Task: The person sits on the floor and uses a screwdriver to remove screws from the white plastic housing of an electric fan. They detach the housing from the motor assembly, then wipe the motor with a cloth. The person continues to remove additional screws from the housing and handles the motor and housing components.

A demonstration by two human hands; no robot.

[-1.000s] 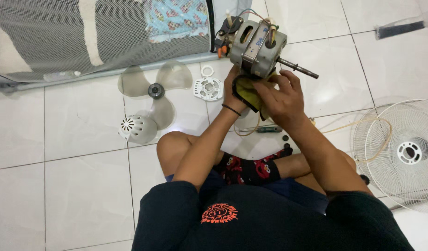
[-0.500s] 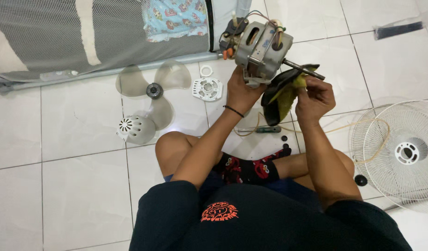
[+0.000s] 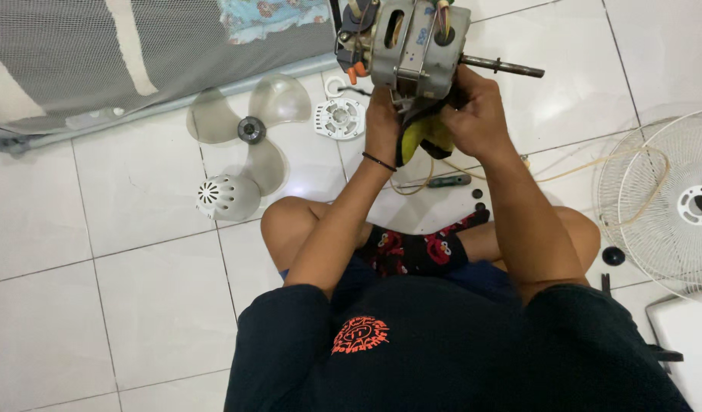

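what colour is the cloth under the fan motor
Yellow with black, seen in the head view: the cloth is bunched between both hands beneath the fan motor.

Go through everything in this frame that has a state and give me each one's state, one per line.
Fan motor: out of its housing, held up, shaft pointing right.
Left hand: gripping the motor from below.
Right hand: on the motor, pressing a yellow cloth under it.
Fan blade: detached, flat on the floor.
Grille: detached, flat on the floor.
Rear cap: off, on the floor.
Screwdriver: lying unused.
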